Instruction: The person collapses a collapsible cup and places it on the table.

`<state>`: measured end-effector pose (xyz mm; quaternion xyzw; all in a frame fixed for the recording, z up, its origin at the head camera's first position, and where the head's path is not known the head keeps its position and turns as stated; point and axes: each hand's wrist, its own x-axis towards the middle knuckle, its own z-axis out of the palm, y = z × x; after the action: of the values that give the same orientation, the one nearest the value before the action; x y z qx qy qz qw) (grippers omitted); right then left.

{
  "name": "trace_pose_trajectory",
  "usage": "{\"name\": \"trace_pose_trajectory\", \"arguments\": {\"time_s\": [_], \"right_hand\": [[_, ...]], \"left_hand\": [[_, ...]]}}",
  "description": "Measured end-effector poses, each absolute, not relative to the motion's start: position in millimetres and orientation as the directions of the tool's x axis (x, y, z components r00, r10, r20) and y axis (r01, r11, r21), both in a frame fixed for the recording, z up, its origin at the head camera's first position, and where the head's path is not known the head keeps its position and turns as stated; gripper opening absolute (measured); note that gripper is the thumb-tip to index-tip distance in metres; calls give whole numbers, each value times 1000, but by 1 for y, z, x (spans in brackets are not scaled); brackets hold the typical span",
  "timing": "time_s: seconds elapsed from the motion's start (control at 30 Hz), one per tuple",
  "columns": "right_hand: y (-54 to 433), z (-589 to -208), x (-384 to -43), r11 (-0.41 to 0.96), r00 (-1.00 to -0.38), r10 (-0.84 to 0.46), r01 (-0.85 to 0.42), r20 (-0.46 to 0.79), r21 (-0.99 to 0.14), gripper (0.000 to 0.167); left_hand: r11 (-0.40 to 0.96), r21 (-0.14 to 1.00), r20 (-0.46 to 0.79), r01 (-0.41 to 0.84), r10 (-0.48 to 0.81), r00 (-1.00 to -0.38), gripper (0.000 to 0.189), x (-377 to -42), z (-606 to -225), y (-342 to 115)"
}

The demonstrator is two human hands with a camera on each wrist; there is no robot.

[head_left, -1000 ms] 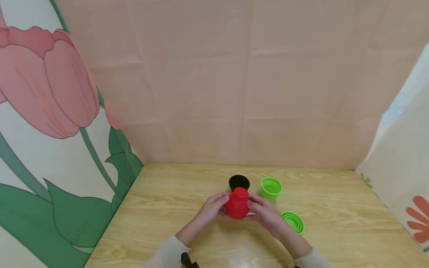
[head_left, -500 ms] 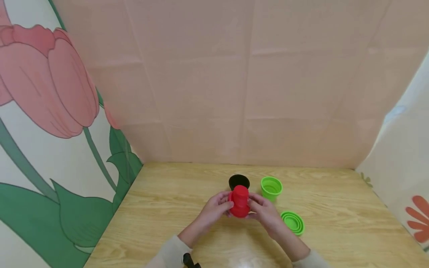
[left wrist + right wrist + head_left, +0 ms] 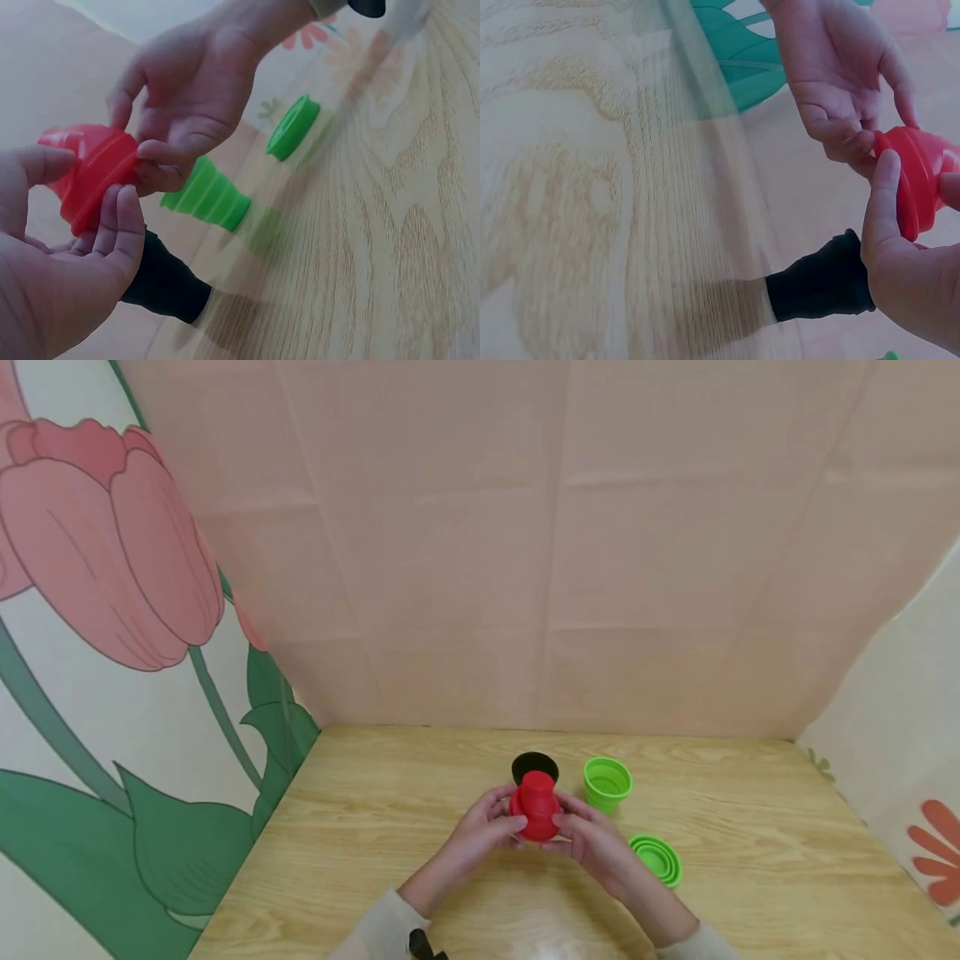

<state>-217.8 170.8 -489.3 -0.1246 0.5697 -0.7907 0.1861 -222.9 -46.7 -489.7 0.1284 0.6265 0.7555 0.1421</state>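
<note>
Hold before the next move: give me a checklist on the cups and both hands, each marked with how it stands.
1. Left hand gripping the red cup: ok.
2. Right hand gripping its other side: ok.
3. Red cup rim-up: not ok; its narrow end points up.
4. Red cup's rings fully extended: cannot tell; the hands cover part of it.
5. Black cup and tall green cup standing rim-up on the table: ok.
6. Flattened green cup on the table, out of both hands: ok.
</note>
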Motion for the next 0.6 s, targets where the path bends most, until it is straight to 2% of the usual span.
{"name": "trace_pose_trajectory", "arguments": {"time_s": [0.33, 0.6], "right_hand": [[158, -490, -216, -151, -963, -260, 115, -73, -982, 64], [159, -492, -214, -194, -960, -273, 112, -56, -975, 68]], "left_hand": [[-165, 986, 28, -29, 337, -941, 60, -222, -493, -42], [-176, 983, 7, -50, 307, -952, 59, -221, -493, -42]]}}
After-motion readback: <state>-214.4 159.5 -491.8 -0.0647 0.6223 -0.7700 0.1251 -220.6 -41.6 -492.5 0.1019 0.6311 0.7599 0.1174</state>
